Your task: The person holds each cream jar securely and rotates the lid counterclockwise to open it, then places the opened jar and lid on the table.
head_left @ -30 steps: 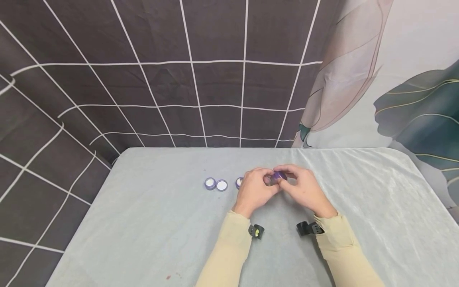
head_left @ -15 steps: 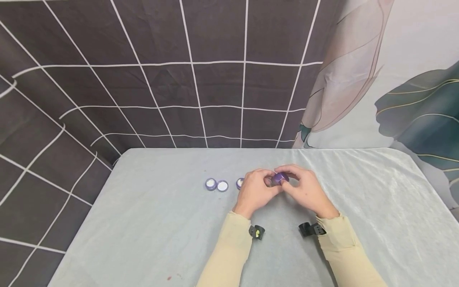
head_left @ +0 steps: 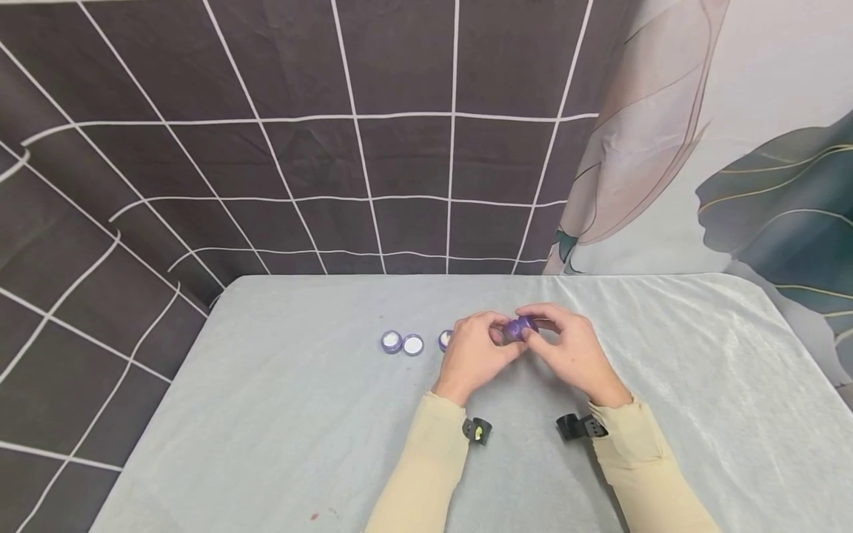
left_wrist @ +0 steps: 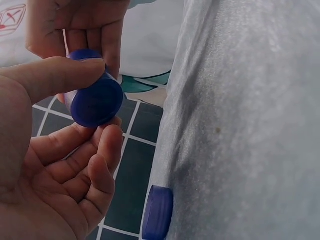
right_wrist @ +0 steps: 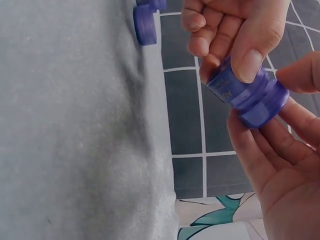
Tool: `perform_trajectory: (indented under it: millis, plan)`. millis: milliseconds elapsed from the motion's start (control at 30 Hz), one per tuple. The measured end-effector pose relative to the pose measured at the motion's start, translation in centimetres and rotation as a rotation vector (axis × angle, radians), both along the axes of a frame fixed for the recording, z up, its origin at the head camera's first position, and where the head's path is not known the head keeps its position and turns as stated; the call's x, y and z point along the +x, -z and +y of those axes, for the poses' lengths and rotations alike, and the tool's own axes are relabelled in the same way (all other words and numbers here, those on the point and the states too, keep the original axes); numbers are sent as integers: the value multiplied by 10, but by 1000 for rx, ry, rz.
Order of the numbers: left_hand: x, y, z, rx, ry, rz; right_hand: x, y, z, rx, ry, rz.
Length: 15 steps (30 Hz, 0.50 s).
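Observation:
Both hands hold a small purple cosmetic jar over the table. My left hand (head_left: 474, 352) pinches the labelled jar body (right_wrist: 230, 87) between thumb and fingers. My right hand (head_left: 569, 352) grips the jar's purple lid (right_wrist: 265, 105) with its fingertips. Body and lid lie in line, tipped sideways, with a narrow neck showing between them in the right wrist view. Left of the hands, an open purple jar (head_left: 391, 341) with white inside stands beside a round white-faced lid (head_left: 413, 344). Another purple jar (head_left: 444, 340) is mostly hidden behind my left hand.
A pale grey cloth (head_left: 280, 414) covers the table. Behind it hangs a dark curtain with a white grid (head_left: 406, 163), and a leaf-patterned curtain (head_left: 653, 170) hangs at the right. A small reddish spot (head_left: 315, 516) marks the cloth near the front.
The lid end has turned from facing the head camera to lying sideways. My right hand has shifted slightly right, while my left hand stays in place.

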State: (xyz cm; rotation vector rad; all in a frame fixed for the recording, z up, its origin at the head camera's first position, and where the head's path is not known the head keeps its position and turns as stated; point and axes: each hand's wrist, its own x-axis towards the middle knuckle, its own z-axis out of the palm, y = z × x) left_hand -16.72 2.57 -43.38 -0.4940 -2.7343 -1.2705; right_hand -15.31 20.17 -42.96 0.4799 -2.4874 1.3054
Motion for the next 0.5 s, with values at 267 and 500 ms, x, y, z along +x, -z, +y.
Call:
perform_trajectory:
  millis: [267,500]
  plan:
    - [-1,0,1,-10,-9,-8,2,-1,1,1,70,-36]
    - [-1,2,2,-1,-11,-24,3,0,3,12,110,-18]
